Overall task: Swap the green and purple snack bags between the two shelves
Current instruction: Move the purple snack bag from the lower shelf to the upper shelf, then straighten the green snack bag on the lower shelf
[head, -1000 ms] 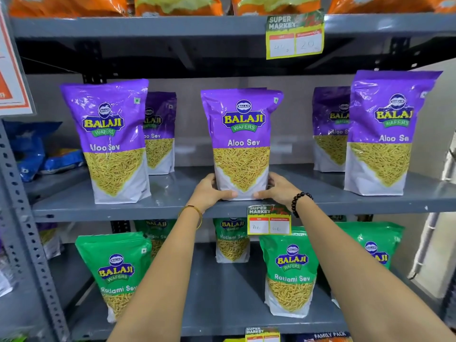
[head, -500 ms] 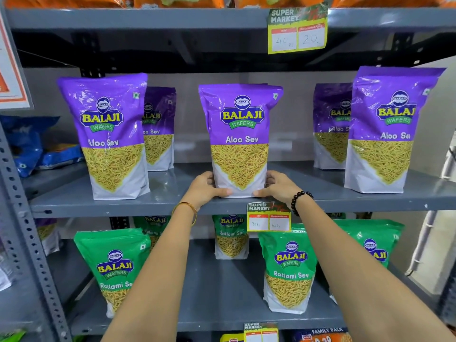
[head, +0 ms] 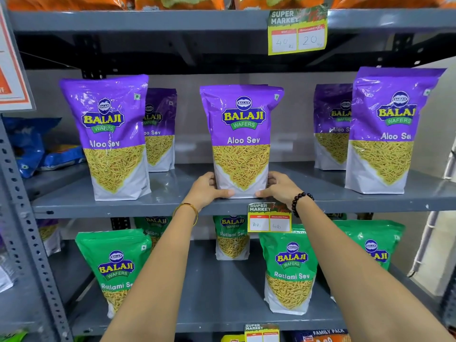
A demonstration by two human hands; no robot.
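A purple Aloo Sev bag (head: 241, 134) stands upright at the middle front of the upper grey shelf (head: 172, 206). My left hand (head: 206, 188) clasps its lower left side and my right hand (head: 280, 187) its lower right side, thumbs across the bag's front bottom edge. More purple bags stand at the left (head: 111, 134) and right (head: 385, 129), each with one behind. On the lower shelf (head: 222, 292) stand green Ratlami Sev bags: left (head: 111, 267), middle back (head: 232, 235), right front (head: 291, 270), far right (head: 375, 245).
Price tags hang from the upper shelf's edge (head: 269, 217) and the top shelf's edge (head: 297, 30). Blue bags (head: 32, 146) lie at the far left. A perforated steel upright (head: 22, 230) runs down the left. Orange bags fill the top shelf (head: 74, 1).
Both hands stay on the middle purple bag at its base. The view has tilted slightly, so the shelves sit a little higher in frame; the bag still rests on the shelf.
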